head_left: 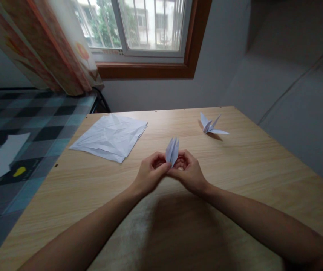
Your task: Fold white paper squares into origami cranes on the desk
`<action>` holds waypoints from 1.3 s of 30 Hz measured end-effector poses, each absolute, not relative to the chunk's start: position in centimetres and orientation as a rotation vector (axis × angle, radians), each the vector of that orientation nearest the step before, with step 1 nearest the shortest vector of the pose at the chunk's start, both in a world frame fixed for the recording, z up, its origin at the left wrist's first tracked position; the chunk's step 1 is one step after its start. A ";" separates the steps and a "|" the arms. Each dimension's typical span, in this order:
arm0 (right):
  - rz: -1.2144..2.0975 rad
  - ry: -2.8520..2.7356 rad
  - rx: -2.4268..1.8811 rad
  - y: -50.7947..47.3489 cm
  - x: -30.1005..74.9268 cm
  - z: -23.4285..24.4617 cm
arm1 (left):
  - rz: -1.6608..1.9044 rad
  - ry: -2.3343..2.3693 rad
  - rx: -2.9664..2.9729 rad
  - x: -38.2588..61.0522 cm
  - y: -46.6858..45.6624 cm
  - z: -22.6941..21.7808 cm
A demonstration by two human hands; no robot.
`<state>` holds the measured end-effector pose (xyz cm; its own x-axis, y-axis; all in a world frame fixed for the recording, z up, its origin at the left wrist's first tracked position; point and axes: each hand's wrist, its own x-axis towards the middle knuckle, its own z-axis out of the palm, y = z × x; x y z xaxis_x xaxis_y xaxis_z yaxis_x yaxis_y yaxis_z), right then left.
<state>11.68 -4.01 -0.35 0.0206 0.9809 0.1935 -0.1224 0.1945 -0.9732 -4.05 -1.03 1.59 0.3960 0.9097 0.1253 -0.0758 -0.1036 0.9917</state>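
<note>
Head cam view: I've got a small piece of folded paper (172, 150) pinched by its bottom end, right where my two hands meet. Left hand (149, 172) has it from one side, right hand (192, 172) from the other, both thumbs close together at the base, so both grips are closed on it. The paper sticks up above my thumbs, kinda upright, with narrow points at the top. It's held over the wooden table (251, 169). Farther off to the right sits a paper crane (208, 127), well apart from my fingers, and some creased paper sheets (110, 136) lie to the left.
</note>
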 end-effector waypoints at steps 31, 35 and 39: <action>0.903 -1.323 -0.831 -3.2 13.0 1.8 | 0.852 0.773 1.343 -4.6 -0.3 1.6; 0.918 -1.458 -0.810 -2.7 13.9 3.1 | 0.848 0.748 1.358 -4.6 -0.3 1.3; 0.928 -1.492 -0.803 -2.5 14.4 3.6 | 0.845 0.760 1.410 -4.6 -0.3 1.0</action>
<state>14.40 -2.49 3.57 -0.1196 0.8839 0.4522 -0.0143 0.4539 -0.8909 -4.61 -0.26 1.01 0.5120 0.8580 0.0420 -0.0488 -0.0198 0.9986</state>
